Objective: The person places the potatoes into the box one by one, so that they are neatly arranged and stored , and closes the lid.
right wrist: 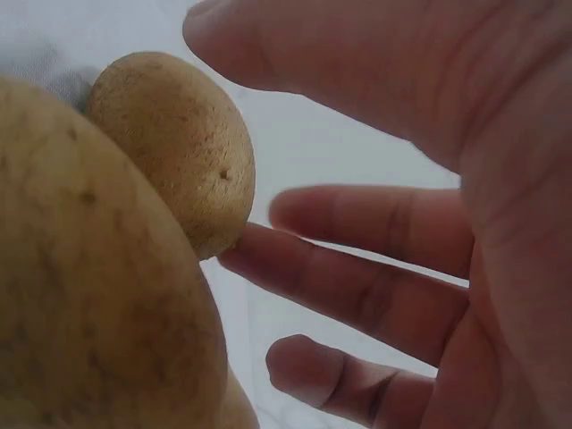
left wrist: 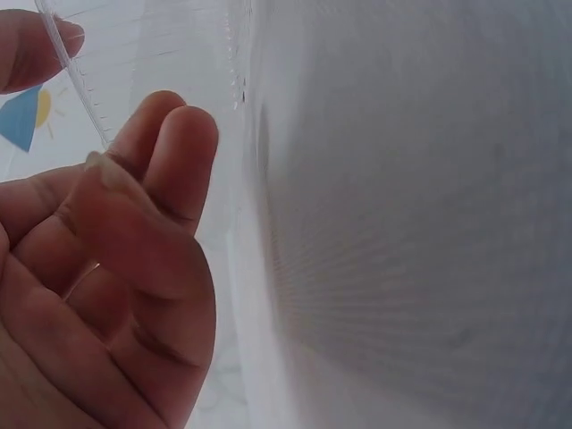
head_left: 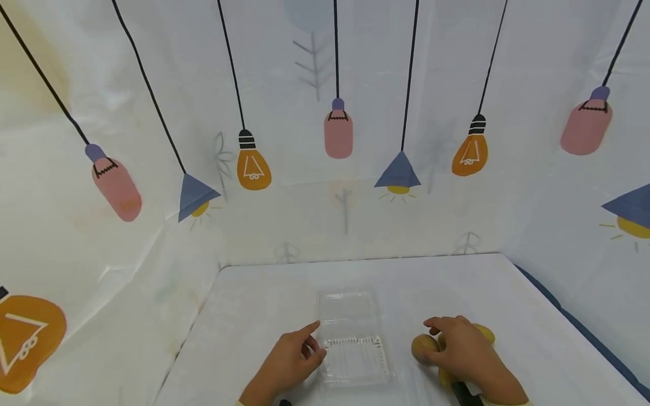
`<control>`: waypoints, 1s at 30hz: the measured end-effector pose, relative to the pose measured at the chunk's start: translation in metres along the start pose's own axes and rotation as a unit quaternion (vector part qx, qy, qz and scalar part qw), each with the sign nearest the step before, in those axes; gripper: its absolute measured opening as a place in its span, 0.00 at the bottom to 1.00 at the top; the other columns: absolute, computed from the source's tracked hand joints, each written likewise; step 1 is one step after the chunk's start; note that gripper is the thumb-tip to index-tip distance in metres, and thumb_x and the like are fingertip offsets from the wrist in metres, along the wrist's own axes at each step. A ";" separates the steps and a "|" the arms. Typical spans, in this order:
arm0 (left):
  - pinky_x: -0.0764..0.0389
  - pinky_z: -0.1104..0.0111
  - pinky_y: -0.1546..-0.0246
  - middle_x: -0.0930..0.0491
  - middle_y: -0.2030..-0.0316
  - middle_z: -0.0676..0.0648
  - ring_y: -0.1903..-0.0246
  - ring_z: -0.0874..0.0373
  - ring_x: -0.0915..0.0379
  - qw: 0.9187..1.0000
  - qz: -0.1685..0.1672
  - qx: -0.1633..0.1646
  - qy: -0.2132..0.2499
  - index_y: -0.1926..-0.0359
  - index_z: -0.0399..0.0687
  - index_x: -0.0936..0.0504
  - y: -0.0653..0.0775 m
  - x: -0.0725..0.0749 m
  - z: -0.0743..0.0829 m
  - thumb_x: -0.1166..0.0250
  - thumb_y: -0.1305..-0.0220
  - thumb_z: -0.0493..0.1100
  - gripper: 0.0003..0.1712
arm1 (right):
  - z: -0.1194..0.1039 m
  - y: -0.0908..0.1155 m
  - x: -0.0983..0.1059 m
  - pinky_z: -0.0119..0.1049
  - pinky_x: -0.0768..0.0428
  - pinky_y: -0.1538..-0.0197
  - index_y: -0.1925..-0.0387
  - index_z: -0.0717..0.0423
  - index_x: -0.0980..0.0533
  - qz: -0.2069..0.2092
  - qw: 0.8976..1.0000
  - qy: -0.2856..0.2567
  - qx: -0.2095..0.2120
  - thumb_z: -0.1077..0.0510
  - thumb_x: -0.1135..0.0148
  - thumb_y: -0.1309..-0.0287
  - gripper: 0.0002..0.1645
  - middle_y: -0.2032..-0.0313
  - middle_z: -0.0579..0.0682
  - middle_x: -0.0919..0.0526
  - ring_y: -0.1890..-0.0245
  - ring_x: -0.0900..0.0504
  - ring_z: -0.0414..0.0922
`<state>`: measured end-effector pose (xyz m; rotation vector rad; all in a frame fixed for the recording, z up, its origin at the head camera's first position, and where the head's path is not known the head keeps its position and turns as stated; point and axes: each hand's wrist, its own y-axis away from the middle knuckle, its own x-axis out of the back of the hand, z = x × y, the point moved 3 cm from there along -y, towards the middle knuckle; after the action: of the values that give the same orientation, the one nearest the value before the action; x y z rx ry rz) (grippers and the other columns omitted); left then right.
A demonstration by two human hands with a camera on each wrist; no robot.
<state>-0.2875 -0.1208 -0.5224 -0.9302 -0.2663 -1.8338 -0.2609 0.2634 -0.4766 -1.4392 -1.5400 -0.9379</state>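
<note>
A clear plastic clamshell box (head_left: pixel 355 366) lies unfolded on the table, its lid (head_left: pixel 347 307) laid back on the far side. At the box's left side is my left hand (head_left: pixel 289 361), index finger extended by the lid edge and thumb near the base. Nothing is gripped in it; the left wrist view shows its other fingers (left wrist: pixel 183 161) loosely bent. To the right, my right hand (head_left: pixel 464 352) reaches over several potatoes, fingers spread. A round potato (head_left: pixel 422 347) sits beside its thumb. Seen from the right wrist, one fingertip meets or nearly meets a small potato (right wrist: pixel 174 147), with a larger potato (right wrist: pixel 89 277) closer.
A white-covered table (head_left: pixel 264 299) carries everything. Behind it and at both sides hangs a pale curtain (head_left: pixel 304 220) printed with lamps and bulbs. A yellowish potato (head_left: pixel 486 334) shows past the right hand. Dark wrist straps (head_left: pixel 464 393) are partly visible.
</note>
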 end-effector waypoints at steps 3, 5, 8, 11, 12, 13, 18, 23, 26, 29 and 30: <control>0.20 0.72 0.68 0.20 0.66 0.64 0.69 0.69 0.23 1.000 0.012 -0.013 0.008 0.28 0.38 0.26 0.002 0.001 -0.001 0.29 0.29 0.52 0.36 | 0.001 -0.001 -0.003 0.49 0.21 0.51 0.46 0.46 0.14 -0.002 1.000 -0.005 0.008 0.30 0.16 0.58 0.41 0.61 0.37 0.15 0.53 0.21 0.44; 0.20 0.72 0.68 0.20 0.67 0.63 0.69 0.69 0.24 1.000 0.015 -0.021 0.014 0.28 0.37 0.26 0.002 0.001 -0.002 0.28 0.29 0.50 0.36 | 0.003 -0.003 -0.005 0.51 0.21 0.49 0.46 0.47 0.14 -0.004 1.000 -0.005 0.011 0.30 0.16 0.58 0.40 0.59 0.37 0.15 0.53 0.21 0.44; 0.20 0.72 0.68 0.21 0.68 0.63 0.70 0.69 0.24 0.999 0.012 -0.026 0.022 0.27 0.36 0.26 0.001 0.000 -0.002 0.28 0.29 0.49 0.36 | 0.006 -0.005 -0.005 0.54 0.20 0.46 0.47 0.50 0.13 -0.009 1.000 0.003 0.011 0.31 0.16 0.57 0.40 0.57 0.40 0.14 0.52 0.19 0.45; 0.20 0.72 0.68 0.20 0.68 0.62 0.70 0.68 0.24 0.999 0.007 -0.021 0.027 0.27 0.36 0.26 -0.001 -0.002 -0.003 0.28 0.29 0.48 0.36 | 0.010 -0.007 -0.007 0.55 0.21 0.44 0.49 0.50 0.13 -0.016 1.000 0.012 0.006 0.30 0.16 0.58 0.39 0.55 0.42 0.13 0.51 0.18 0.47; 0.20 0.72 0.68 0.20 0.68 0.62 0.70 0.68 0.24 0.999 0.007 -0.021 0.027 0.28 0.36 0.26 -0.002 -0.003 -0.003 0.28 0.29 0.48 0.36 | 0.010 -0.008 -0.007 0.56 0.21 0.44 0.50 0.50 0.12 -0.018 1.000 0.014 0.005 0.30 0.16 0.58 0.39 0.54 0.42 0.13 0.51 0.18 0.47; 0.20 0.72 0.68 0.21 0.68 0.62 0.70 0.68 0.24 0.999 0.007 -0.020 0.027 0.28 0.36 0.26 -0.002 -0.003 -0.003 0.28 0.29 0.48 0.36 | 0.011 -0.008 -0.007 0.56 0.21 0.43 0.50 0.49 0.12 -0.018 1.000 0.014 0.004 0.30 0.16 0.58 0.39 0.54 0.42 0.13 0.50 0.18 0.47; 0.20 0.72 0.68 0.21 0.67 0.62 0.69 0.68 0.24 0.999 0.006 -0.017 0.027 0.28 0.36 0.26 -0.002 -0.003 -0.004 0.28 0.29 0.49 0.36 | 0.009 -0.008 -0.009 0.54 0.20 0.47 0.52 0.45 0.13 -0.022 1.000 0.008 -0.007 0.31 0.16 0.59 0.36 0.58 0.39 0.14 0.56 0.19 0.43; 0.20 0.72 0.69 0.20 0.67 0.62 0.69 0.68 0.24 1.000 0.003 -0.010 0.028 0.28 0.36 0.26 -0.001 -0.002 -0.001 0.28 0.29 0.48 0.36 | 0.006 -0.006 -0.010 0.48 0.20 0.55 0.53 0.42 0.14 -0.033 0.999 -0.002 -0.024 0.33 0.14 0.60 0.33 0.64 0.38 0.15 0.64 0.23 0.40; 0.20 0.72 0.68 0.20 0.67 0.62 0.69 0.68 0.24 1.000 0.005 -0.006 0.030 0.28 0.35 0.26 0.000 -0.001 0.001 0.28 0.29 0.49 0.36 | 0.005 -0.006 -0.010 0.47 0.20 0.56 0.53 0.43 0.14 -0.034 0.999 -0.006 -0.025 0.33 0.14 0.59 0.33 0.63 0.39 0.15 0.65 0.22 0.39; 0.20 0.72 0.69 0.20 0.67 0.62 0.69 0.68 0.24 0.999 0.008 -0.012 0.034 0.28 0.34 0.26 -0.001 -0.001 0.004 0.29 0.28 0.49 0.36 | 0.006 -0.006 -0.009 0.46 0.19 0.56 0.53 0.43 0.15 -0.034 0.999 -0.006 -0.026 0.33 0.14 0.59 0.34 0.62 0.40 0.14 0.65 0.22 0.39; 0.20 0.72 0.69 0.20 0.67 0.62 0.69 0.68 0.24 0.999 0.007 -0.013 0.035 0.28 0.33 0.26 -0.001 -0.001 0.004 0.29 0.28 0.49 0.36 | 0.007 -0.006 -0.009 0.46 0.19 0.56 0.53 0.43 0.15 -0.034 0.999 -0.007 -0.026 0.33 0.14 0.60 0.34 0.63 0.40 0.14 0.65 0.22 0.39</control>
<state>-0.2860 -0.1175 -0.5203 -0.8821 -0.1920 -1.8567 -0.2676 0.2654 -0.4874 -1.4411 -1.5948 -1.0170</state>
